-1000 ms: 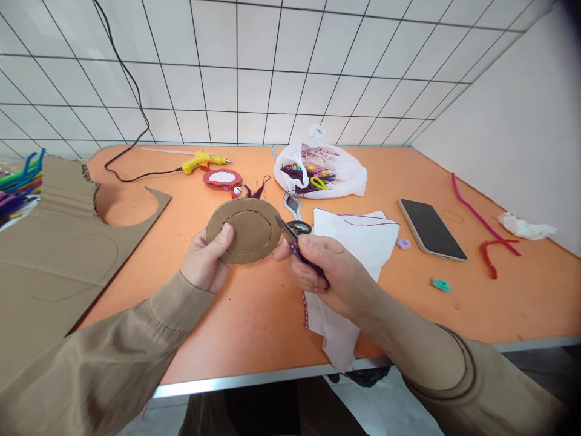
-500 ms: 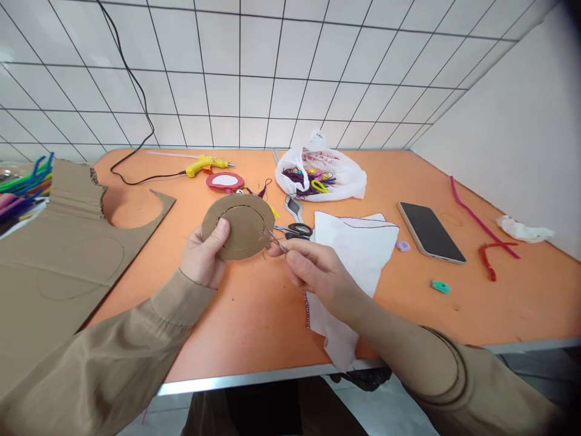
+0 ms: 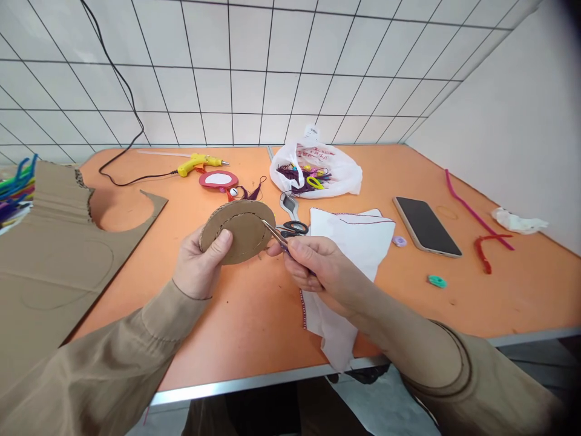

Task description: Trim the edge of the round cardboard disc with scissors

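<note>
My left hand [image 3: 203, 261] grips a round cardboard disc [image 3: 247, 233] at its left edge, thumb on the upper face. An inner circle is marked on the disc by a dark, partly cut line. Closed around small scissors [image 3: 275, 233], my right hand [image 3: 318, 260] holds their pointed metal blades against the right part of that line; the handles are mostly hidden in my fingers. Just behind my right hand lie black-handled scissors [image 3: 295, 227]. White cloth [image 3: 349, 248] with dark red stitched edges spreads under my right wrist.
Large cut cardboard [image 3: 54, 260] covers the table's left side. At the back are a yellow glue gun [image 3: 197, 163] with a black cord, a red oval piece [image 3: 218, 179] and a white plastic bag [image 3: 338, 169] of craft bits. A phone [image 3: 426, 226] and pipe cleaners [image 3: 476, 206] lie right.
The disc has tilted, its face now looking flatter to me. My right hand has turned, and the scissors show more clearly, their tips on the line. The view has shifted slightly.
</note>
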Tool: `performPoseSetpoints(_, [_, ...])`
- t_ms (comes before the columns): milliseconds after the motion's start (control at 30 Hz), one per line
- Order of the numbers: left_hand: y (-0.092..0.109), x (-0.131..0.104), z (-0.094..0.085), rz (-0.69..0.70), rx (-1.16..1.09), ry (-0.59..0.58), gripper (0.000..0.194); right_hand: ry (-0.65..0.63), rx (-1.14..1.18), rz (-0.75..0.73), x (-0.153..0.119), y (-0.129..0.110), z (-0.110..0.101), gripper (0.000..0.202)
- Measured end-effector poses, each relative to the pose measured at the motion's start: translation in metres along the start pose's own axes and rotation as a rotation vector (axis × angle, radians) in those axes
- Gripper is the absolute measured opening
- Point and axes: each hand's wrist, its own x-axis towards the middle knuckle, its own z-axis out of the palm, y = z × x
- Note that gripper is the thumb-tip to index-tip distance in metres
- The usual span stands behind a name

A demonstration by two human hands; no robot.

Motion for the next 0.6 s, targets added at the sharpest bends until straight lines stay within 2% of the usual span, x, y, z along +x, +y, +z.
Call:
performPoseSetpoints(100, [-0.001, 0.003, -0.005, -0.039, -0.021, 0.023, 0.025, -0.005, 0.016, -0.013, 0.000, -0.002, -0.002, 0.036])
performPoseSetpoints(200, [0.000, 0.011, -0.013, -0.048, -0.072, 0.119, 0.033, 0.020, -0.016, -0.072, -0.001, -0.003, -0.002, 0.034])
performPoseSetpoints(300, [0.006, 0.020, -0.019, -0.043, -0.128, 0.254, 0.034, 0.053, -0.379, -0.174, -0.002, 0.000, 0.003, 0.023])
performPoseSetpoints(367, [0.010, 0.025, -0.019, -0.053, -0.170, 0.352, 0.028, -0.013, -0.734, -0.234, -0.002, 0.005, 0.008, 0.011])
performPoseSetpoints(400, [0.012, 0.026, -0.018, -0.063, -0.192, 0.390, 0.024, -0.058, -0.870, -0.252, -0.002, 0.009, 0.010, 0.011])
performPoseSetpoints(500, [0.014, 0.026, -0.013, -0.106, -0.235, 0.438, 0.019, -0.151, -1.077, -0.275, 0.000, 0.019, 0.016, 0.037])
performPoseSetpoints(600, [0.009, 0.023, -0.011, -0.128, -0.224, 0.390, 0.022, -0.180, -1.191, -0.352, 0.004, 0.027, 0.017, 0.037])
